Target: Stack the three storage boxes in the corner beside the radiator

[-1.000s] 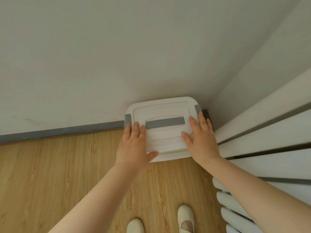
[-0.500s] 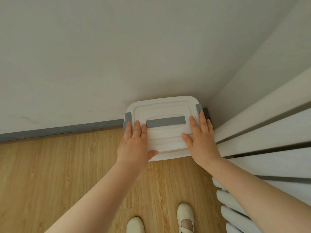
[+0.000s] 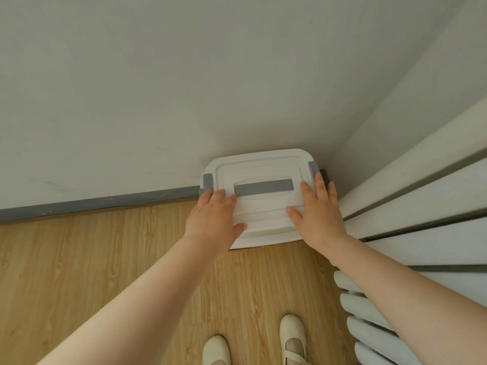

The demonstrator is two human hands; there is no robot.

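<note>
My left hand and right hand lie flat and spread on the box lid, gripping nothing. The box sits in the floor corner beside the radiator. I'd press evenly, squaring it against both walls.

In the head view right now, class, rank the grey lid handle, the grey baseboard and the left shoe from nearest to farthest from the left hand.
From the left hand:
1. Grey lid handle, on the box lid, at the fingertips.
2. Grey baseboard, along the wall to the left.
3. Left shoe, on the floor, bottom of the picture.
</note>
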